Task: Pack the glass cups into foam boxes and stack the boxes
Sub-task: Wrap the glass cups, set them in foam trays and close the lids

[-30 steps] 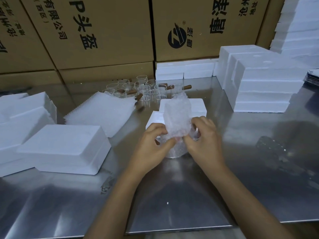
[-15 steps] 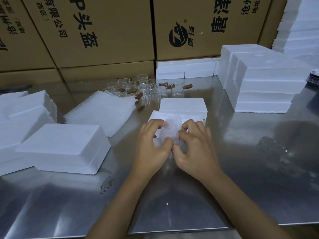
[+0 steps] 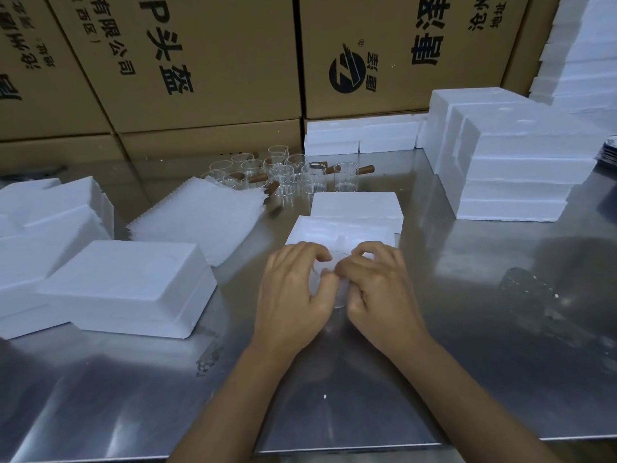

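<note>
My left hand (image 3: 293,289) and my right hand (image 3: 377,289) press together on a glass cup wrapped in bubble wrap (image 3: 329,272), which is mostly hidden under my fingers on the steel table. Just beyond my hands lies an open foam box half (image 3: 334,230), with a second foam piece (image 3: 357,207) behind it. Several bare glass cups with brown wooden handles (image 3: 283,175) stand further back. A stack of closed foam boxes (image 3: 514,162) rises at the right.
A pile of bubble-wrap sheets (image 3: 200,215) lies left of centre. Foam box halves (image 3: 127,289) sit at the left. More foam pieces (image 3: 360,133) lean against cardboard cartons (image 3: 200,61) along the back. The table's front edge (image 3: 334,451) is near me.
The tall flap of bubble wrap that stood above the cup has been folded down, and both hands have closed over the wrapped cup, lower and nearer the table.
</note>
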A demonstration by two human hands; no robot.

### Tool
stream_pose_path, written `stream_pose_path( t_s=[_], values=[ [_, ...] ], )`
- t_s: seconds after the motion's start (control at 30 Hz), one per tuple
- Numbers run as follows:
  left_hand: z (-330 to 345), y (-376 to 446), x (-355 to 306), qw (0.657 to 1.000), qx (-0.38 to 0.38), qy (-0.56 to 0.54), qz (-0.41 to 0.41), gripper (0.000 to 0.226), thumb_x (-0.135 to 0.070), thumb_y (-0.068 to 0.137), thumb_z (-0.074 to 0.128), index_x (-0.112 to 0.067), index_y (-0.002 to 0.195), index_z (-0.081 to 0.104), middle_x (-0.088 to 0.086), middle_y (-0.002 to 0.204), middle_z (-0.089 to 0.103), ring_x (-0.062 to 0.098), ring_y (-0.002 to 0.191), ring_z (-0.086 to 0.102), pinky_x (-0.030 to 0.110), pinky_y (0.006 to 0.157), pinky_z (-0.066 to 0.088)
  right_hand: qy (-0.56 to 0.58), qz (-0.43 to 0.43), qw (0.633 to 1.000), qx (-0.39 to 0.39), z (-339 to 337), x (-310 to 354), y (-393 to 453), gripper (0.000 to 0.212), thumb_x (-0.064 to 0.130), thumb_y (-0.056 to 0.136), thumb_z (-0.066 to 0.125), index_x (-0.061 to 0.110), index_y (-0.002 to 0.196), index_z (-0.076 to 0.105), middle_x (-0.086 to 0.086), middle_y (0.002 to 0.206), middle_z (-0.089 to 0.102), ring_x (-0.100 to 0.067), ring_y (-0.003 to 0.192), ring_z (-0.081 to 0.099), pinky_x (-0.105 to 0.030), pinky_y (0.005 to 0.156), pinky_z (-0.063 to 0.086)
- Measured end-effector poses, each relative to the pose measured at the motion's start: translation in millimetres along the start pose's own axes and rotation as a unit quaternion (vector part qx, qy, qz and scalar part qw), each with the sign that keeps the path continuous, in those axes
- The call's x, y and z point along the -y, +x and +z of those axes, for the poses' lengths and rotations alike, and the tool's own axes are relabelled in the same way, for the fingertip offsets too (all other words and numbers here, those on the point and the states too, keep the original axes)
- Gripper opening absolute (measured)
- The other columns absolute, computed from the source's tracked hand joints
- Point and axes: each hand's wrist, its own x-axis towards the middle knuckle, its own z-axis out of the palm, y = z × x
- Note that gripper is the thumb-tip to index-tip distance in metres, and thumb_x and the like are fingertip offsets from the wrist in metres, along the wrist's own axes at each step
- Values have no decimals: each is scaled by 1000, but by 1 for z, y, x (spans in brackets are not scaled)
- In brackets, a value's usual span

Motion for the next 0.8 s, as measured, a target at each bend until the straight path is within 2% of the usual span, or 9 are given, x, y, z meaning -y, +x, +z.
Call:
stream_pose_path(
  t_s=[0.1, 0.17, 0.27, 0.37, 0.47, 0.57, 0.7, 0.8],
  values=[
    [-4, 1, 0, 999, 11, 21, 30, 23, -28, 79, 47, -14, 78, 65, -10, 80, 66, 14, 84, 60, 27, 88, 41, -17, -7, 998, 53, 4, -1, -2, 40, 15, 75, 33, 16, 80, 72, 11, 76, 66, -19, 103, 54, -28, 98, 31],
    [-6, 2, 2, 997, 39, 49, 33, 27, -31, 79, 45, -14, 74, 65, -8, 75, 66, 16, 82, 61, 30, 89, 41, -5, 1, 999, 49, 5, -2, -4, 40, 17, 74, 31, 16, 78, 71, 12, 77, 67, -18, 104, 53, -28, 97, 30],
    [-5, 2, 4, 990, 93, 97, 41, 33, -39, 82, 42, -16, 72, 63, -9, 76, 65, 15, 84, 59, 32, 90, 40, 58, 39, 997, -28, 4, -4, -2, 34, 15, 73, 35, 14, 76, 69, 11, 83, 68, -14, 96, 56, -23, 92, 31],
    [0, -1, 4, 987, 111, 106, 46, 24, -44, 81, 42, -23, 74, 50, -12, 80, 57, 12, 86, 54, 28, 85, 37, 96, 82, 986, -113, 3, -10, -1, 29, 5, 72, 40, 13, 82, 66, 8, 90, 65, -14, 93, 54, -27, 88, 37],
    [4, -4, 6, 988, 98, 112, 43, 31, -47, 79, 49, -19, 83, 61, -13, 92, 55, 10, 95, 51, 23, 85, 33, 87, 140, 976, -140, 2, -19, 0, 26, 1, 70, 45, 15, 78, 65, 8, 92, 61, -18, 95, 50, -34, 84, 37],
    [8, -4, 7, 991, 68, 107, 46, 32, -48, 77, 59, -22, 96, 60, -11, 105, 51, 13, 100, 50, 27, 86, 38, 69, 184, 972, -130, 1, -26, 0, 18, 8, 71, 49, 16, 70, 65, 6, 93, 58, -22, 97, 51, -35, 83, 34],
    [12, -5, 11, 992, 81, 95, 22, 33, -49, 76, 67, -24, 98, 65, -7, 128, 46, 14, 115, 47, 31, 86, 46, 70, 153, 980, -108, 5, -25, -1, 12, 11, 74, 55, 15, 68, 64, 4, 94, 59, -19, 98, 48, -43, 83, 43],
    [15, -6, 15, 991, 114, 66, -18, 35, -54, 79, 63, -25, 98, 70, -13, 140, 38, 9, 123, 43, 27, 85, 48, 84, 135, 981, -114, 5, -24, -1, 8, 11, 72, 57, 15, 68, 62, 6, 91, 59, -16, 97, 47, -43, 83, 45]
  ],
)
